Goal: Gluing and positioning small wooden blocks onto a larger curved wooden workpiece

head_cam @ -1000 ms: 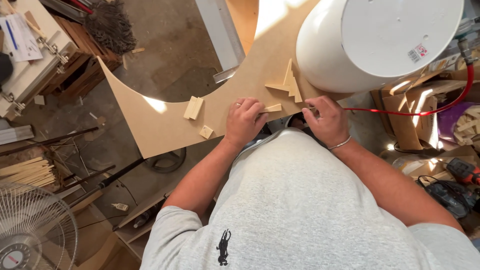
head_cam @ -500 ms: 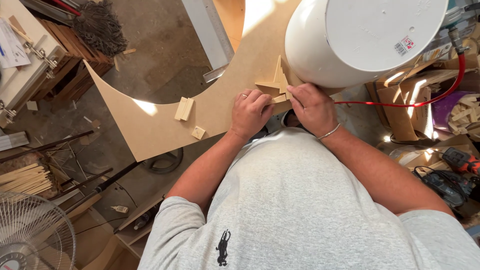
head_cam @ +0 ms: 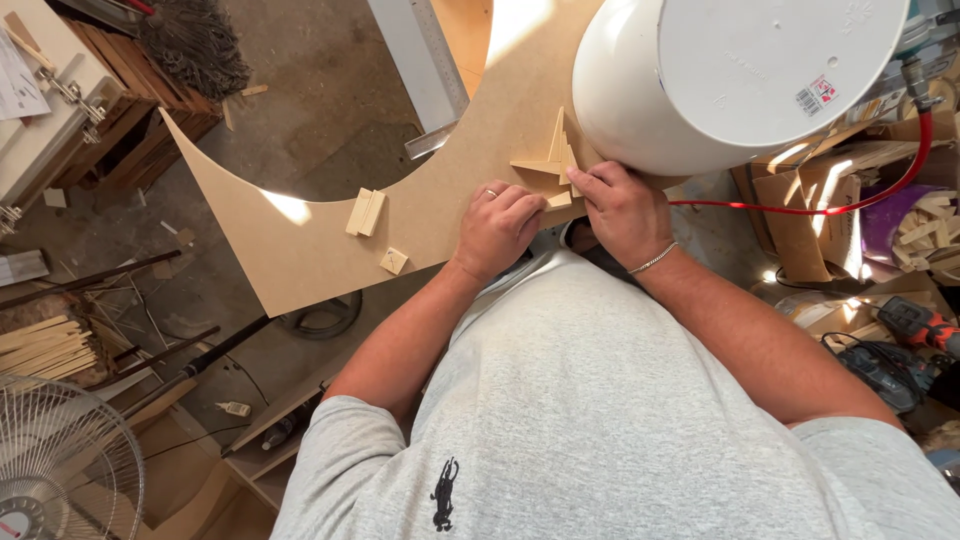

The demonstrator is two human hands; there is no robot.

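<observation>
My left hand [head_cam: 497, 227] and my right hand [head_cam: 620, 208] meet on a curved brown board [head_cam: 330, 245], fingers pressed around a small light wooden piece [head_cam: 560, 199]. Just beyond my fingers stands a cluster of thin triangular wooden wedges [head_cam: 550, 155]. A large upturned white bucket [head_cam: 720, 75] sits on the board right behind the wedges, close to my right hand. Whether either hand truly grips the piece is hidden by the fingers.
Two small wood blocks [head_cam: 365, 212] and a smaller block [head_cam: 394, 261] lie on the board to the left. A red hose [head_cam: 880, 190], a cordless drill [head_cam: 915, 325], a fan [head_cam: 60, 470] and wood strips [head_cam: 45, 345] surround me.
Both hands have come together from apart and moved up the board toward the wedges and bucket. The small piece near my left hand now lies under the fingertips.
</observation>
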